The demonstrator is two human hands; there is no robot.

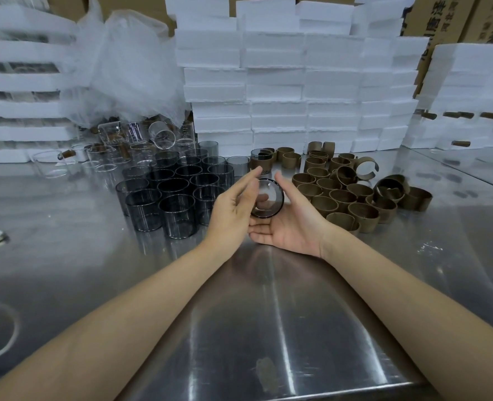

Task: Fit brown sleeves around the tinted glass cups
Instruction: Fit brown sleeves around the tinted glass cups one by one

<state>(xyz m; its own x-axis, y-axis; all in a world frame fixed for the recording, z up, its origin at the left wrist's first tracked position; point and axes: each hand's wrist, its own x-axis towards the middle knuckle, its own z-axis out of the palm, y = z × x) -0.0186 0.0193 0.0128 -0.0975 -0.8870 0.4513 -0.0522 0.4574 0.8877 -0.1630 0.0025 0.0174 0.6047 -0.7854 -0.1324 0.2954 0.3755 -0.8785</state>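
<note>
Centre of frame: one tinted cup (267,198), no sleeve on it, is carried above the tabletop (268,314) between both hands. The left hand (233,204) is laid against its side, fingers (255,172) mostly straight. The right hand (293,227) is cupped beneath, palm up, relaxed. Nothing is clenched.

Risk as judged: smooth glass, loosely cradled; a slip onto steel is likely once one hand is freed for the sleeves (349,195), right of centre. The packed bare cups (175,192), left of centre, could be knocked.
</note>
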